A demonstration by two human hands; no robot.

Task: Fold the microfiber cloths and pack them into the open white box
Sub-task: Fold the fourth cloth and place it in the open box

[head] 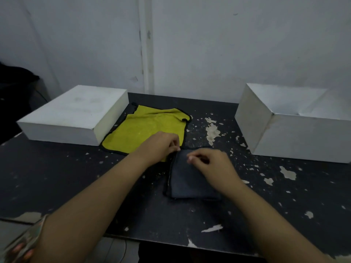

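Evidently squaring its layers before packing, both hands, left hand point(160, 144) and right hand point(210, 163), pinch with curled fingers the folded dark grey cloth point(188, 179), left of the open white box point(296, 128).

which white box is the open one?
The white box on the right: its top is open and the inner walls show. The left white box has a closed flat top.

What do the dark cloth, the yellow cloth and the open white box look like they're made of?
Dark grey cloth: soft matte fabric, probably microfibre; it lies in flat folded layers. Yellow cloth: similar matte fabric with black stitched edging, lying rumpled. Open white box: likely painted card or board, with matte walls and a creased corner seam.
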